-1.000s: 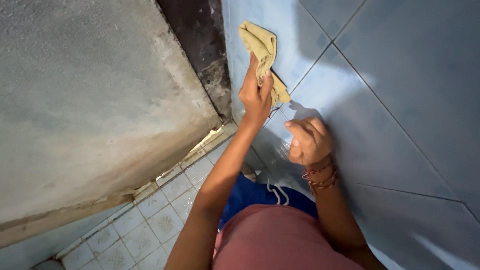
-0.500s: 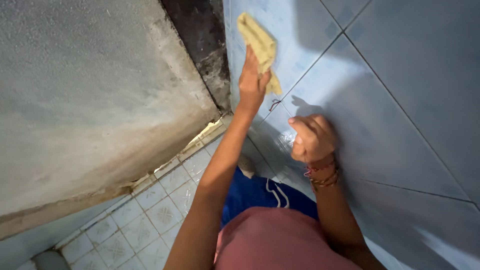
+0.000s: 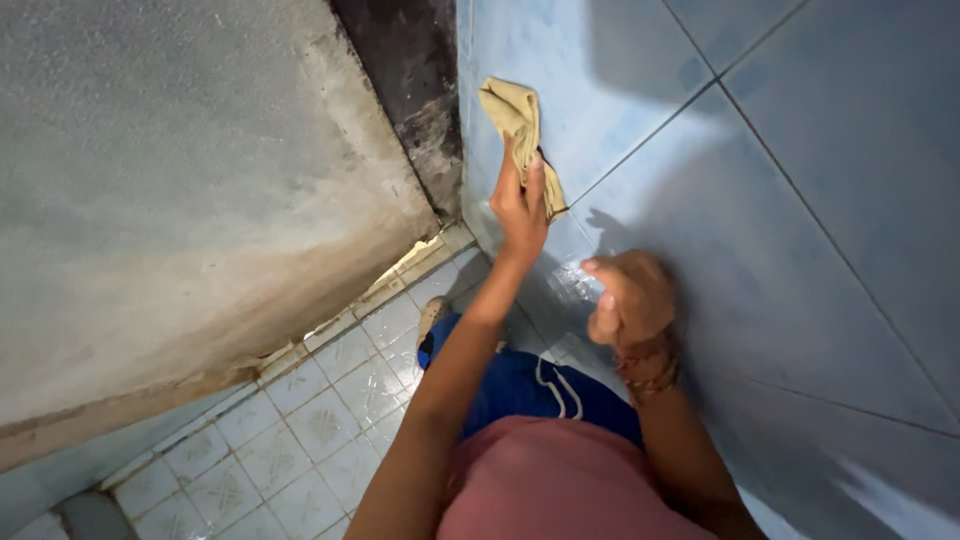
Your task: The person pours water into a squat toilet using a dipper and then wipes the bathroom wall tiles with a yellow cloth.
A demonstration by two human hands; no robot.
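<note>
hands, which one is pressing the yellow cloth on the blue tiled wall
The left hand, stretched up the glossy blue tiled wall, presses the crumpled yellow cloth against it. The right hand, with beaded bracelets at the wrist, holds no cloth.

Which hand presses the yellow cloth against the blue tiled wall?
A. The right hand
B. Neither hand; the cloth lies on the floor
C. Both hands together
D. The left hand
D: the left hand holds the yellow cloth on the blue tiled wall, while the right hand is apart from it.
</note>
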